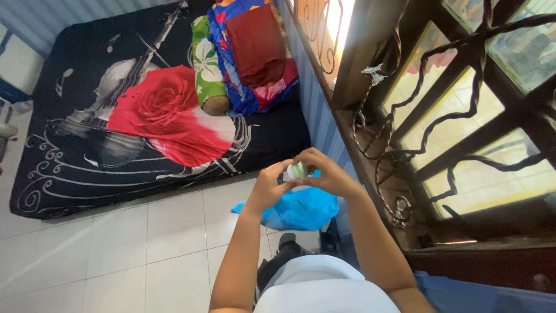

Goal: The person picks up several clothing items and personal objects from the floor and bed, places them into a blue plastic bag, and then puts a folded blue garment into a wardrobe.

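Observation:
Both my hands meet in front of me around a small pale green and white bottle point(297, 170). My left hand point(268, 188) grips it from the left side. My right hand point(325, 172) curls over it from above and the right, fingers at its top. Right below the hands hangs or lies a bright blue cloth point(301, 210). Most of the bottle is hidden by my fingers.
A mattress with a black sheet printed with a red rose point(156, 110) lies on the white tiled floor point(116, 255). Pillows and a folded dark red cloth point(255, 43) are piled at its far end. A window with a wrought iron grille point(440, 116) fills the right.

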